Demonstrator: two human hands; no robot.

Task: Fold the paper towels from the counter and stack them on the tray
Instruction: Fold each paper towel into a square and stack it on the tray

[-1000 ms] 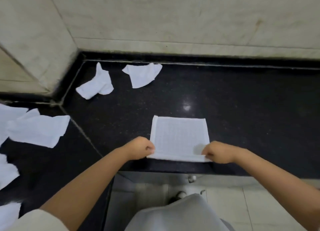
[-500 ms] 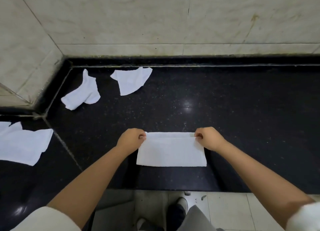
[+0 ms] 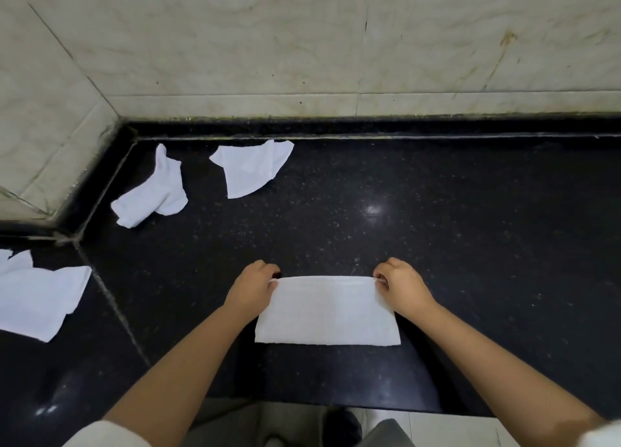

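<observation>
Folding this paper towel [image 3: 327, 312] in half is mostly about lining up the far corners, and that's where we are: it lies flat on the black surface [image 3: 470, 245] near the front edge, with our left hand [image 3: 253, 287] and right hand [image 3: 401, 287] each pinching a far corner in curled fingers. We'd square the edges first, then press along the near crease before letting go. Crumpled towels [image 3: 151, 194] wait near the corner, more at the left. No tray in sight.

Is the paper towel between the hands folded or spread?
Folded: the paper towel lies as a half-height rectangle; left hand and right hand pinch its far corners.
</observation>
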